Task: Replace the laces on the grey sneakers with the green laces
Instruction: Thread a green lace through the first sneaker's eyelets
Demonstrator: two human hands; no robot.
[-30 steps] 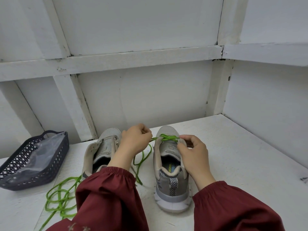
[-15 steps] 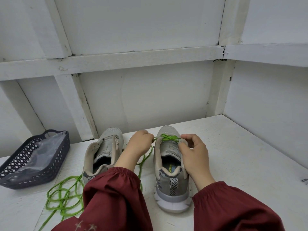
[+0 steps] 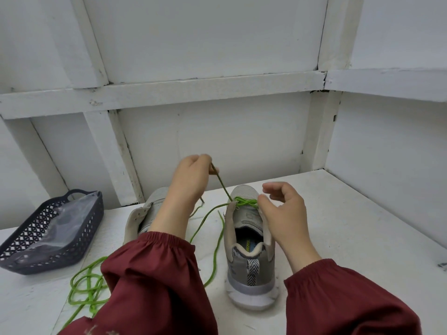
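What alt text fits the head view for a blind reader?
A person's left hand pinches a green lace and holds it up taut from the front eyelets of a grey sneaker, the right hand loosely curled beside them. A second sneaker, a loose green lace and a dark basket lie to the left on a white table.

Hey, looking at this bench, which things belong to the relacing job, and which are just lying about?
In the job:
- left hand, pinching the green lace
- right hand
- right sneaker
- left sneaker
- loose green lace coil

Lying about:
- dark basket
- clear plastic bag inside it
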